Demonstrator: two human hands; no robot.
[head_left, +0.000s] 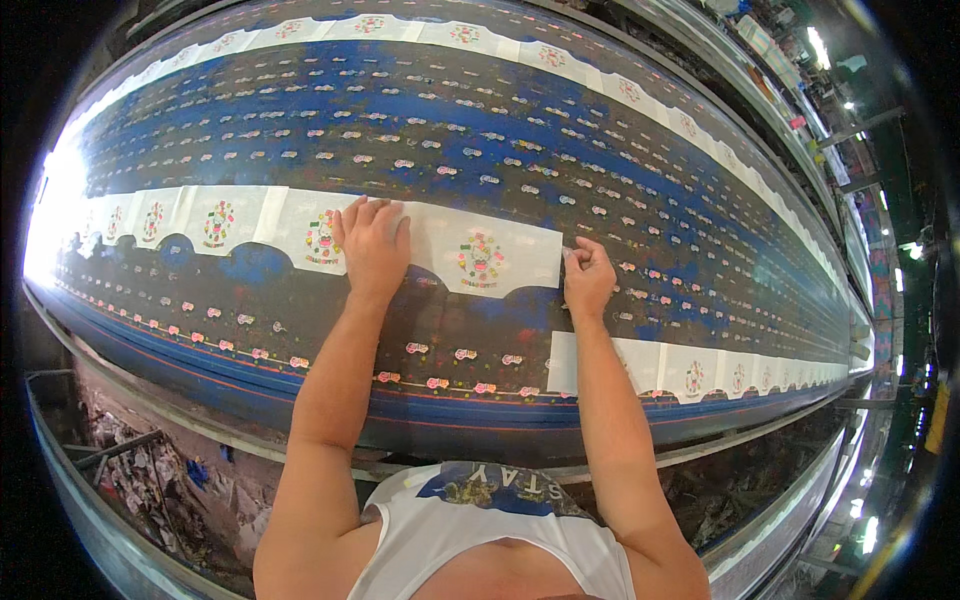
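Head view: the left hand point(375, 245) lies palm down with its fingers loosely spread, resting on white cloth beside the left end of one white cloth piece point(525, 250), gripping nothing. The right hand point(590, 275) is at that piece's right edge, fingers curled and thumb near the tips; whether they pinch the edge or only touch it, I cannot tell. The cloth piece lies flat between the two hands, its lower edge wavy, with a round, colourful printed picture point(482, 262) near its middle. To the left, more printed white pieces point(275, 220) run on in the same row toward a bright glare. Nearer the body on the right, another white row point(650, 365) starts beside the right forearm point(610, 400) and follows the table's near side. All of it lies on a long dark and blue table point(250, 262) dotted with lines of small pink marks point(465, 354). Across the table, a further white row point(500, 48) curves along the far side. Beyond, at the right, lamps point(818, 45) shine.
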